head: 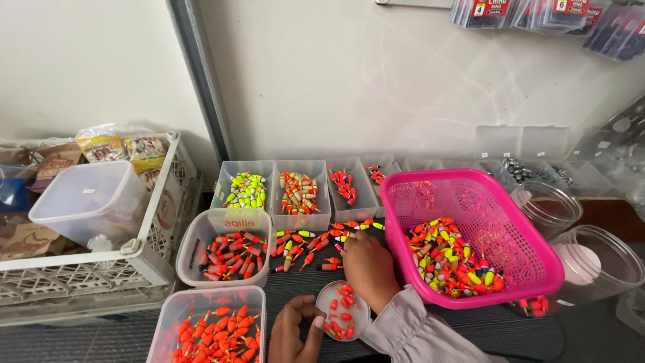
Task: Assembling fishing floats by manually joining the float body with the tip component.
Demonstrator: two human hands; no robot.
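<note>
Fishing floats (316, 247), one pink basket (517, 232)

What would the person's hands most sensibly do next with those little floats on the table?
Probably the right hand pinches one loose red float from the scattered pile and drops it in the small round dish that the left hand steadies: its fingers already rest on the pile, and the dish holds only red ones.

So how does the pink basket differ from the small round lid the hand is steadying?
The pink basket is large, deep, perforated and rectangular; the round lid is small, shallow, clear and solid. The basket holds a heap of mixed yellow, orange and red floats; the lid holds a few red ones. The left hand touches the lid, while the basket stands untouched. Both hold fishing floats.
</note>
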